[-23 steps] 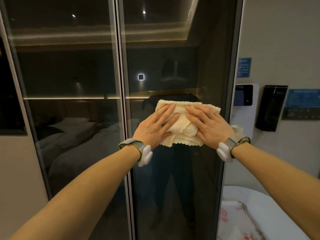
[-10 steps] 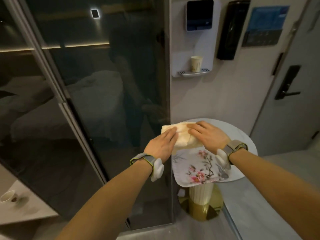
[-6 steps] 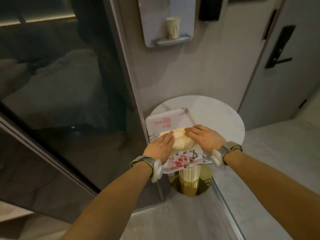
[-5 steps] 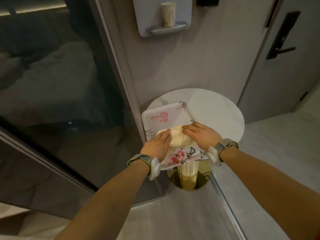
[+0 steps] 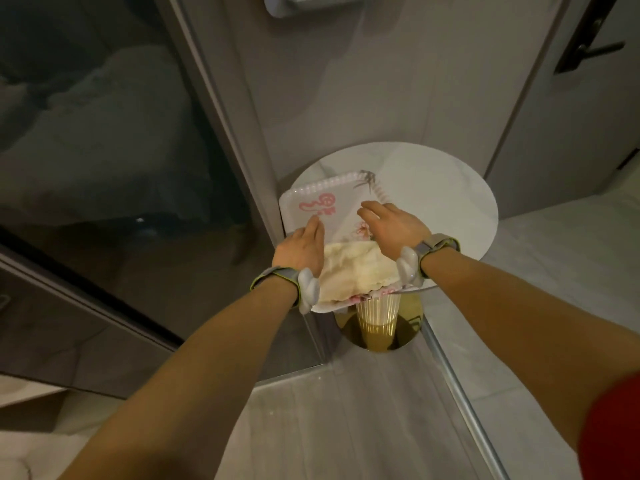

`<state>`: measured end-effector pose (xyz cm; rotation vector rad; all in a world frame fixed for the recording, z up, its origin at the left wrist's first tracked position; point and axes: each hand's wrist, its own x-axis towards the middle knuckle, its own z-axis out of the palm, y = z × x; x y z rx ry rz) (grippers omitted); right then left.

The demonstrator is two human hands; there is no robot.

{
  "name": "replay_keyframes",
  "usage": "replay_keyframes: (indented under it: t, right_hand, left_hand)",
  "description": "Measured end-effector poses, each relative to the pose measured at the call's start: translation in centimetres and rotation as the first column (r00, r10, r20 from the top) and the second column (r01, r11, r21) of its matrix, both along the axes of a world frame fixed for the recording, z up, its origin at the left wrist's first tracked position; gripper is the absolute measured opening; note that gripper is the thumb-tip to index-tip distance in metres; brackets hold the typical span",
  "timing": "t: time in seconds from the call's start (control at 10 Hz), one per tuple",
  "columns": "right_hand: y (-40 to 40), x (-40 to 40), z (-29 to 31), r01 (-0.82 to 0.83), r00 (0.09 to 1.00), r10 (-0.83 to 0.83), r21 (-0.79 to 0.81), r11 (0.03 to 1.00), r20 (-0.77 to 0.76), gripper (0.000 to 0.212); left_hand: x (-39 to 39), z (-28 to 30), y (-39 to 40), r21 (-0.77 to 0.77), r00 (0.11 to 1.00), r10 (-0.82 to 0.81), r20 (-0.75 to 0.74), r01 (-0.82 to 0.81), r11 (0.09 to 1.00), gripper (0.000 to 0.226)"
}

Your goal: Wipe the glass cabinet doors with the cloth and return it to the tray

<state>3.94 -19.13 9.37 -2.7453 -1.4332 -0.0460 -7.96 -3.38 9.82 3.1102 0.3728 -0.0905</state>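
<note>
head view: cloth (image 5: 353, 273) lies on near end of tray (image 5: 313, 197), tray sits on round bench (image 5: 450, 199) beside glass cabinet door (image 5: 104, 150). left hand (image 5: 303, 249) and right hand (image 5: 393, 226) flank the cloth, fingers loosely spread, gripping nothing. step looks like release on the tray. next: lift both hands clear without dragging cloth off the near tray edge.

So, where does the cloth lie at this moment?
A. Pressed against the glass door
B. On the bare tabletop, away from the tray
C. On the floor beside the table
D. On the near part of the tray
D: the cloth rests on the near end of the tray, with the left hand and right hand open above it.
</note>
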Motion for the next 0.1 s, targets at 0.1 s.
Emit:
replay_keyframes:
  t: [0.1]
  right_hand:
    - [0.17, -1.45, 4.07, 0.040, 0.998, -0.041, 0.030, 0.999, 0.043, 0.046]
  left_hand:
    - [-1.10, 4.49, 0.50, 0.030, 0.994, -0.055, 0.092, 0.052, 0.998, 0.039]
